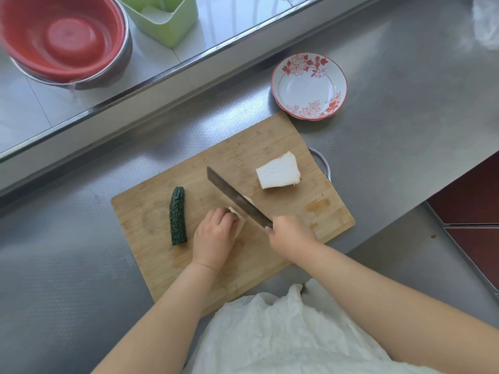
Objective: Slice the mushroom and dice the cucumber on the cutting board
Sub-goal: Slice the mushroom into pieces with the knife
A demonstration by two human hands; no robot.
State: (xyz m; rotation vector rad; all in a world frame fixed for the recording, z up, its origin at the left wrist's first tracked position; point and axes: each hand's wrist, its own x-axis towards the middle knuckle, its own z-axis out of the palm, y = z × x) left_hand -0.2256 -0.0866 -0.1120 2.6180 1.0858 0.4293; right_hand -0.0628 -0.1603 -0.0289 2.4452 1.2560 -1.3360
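Note:
A wooden cutting board [270,147] lies on the steel counter. On its left side lies a dark green cucumber piece [177,215], untouched. A white mushroom half [278,170] lies cut face up at the board's far right. My left hand [214,237] curls over another mushroom piece [234,211], mostly hidden beneath the fingers. My right hand [290,233] grips the handle of a knife [237,199], whose blade stands edge-down on that piece, right beside my left fingertips.
A white bowl with a red flower pattern [309,86] stands just beyond the board. On the raised ledge at the back left are a red basin in a steel bowl [64,39] and a green container [164,17]. The counter's edge drops off at the right.

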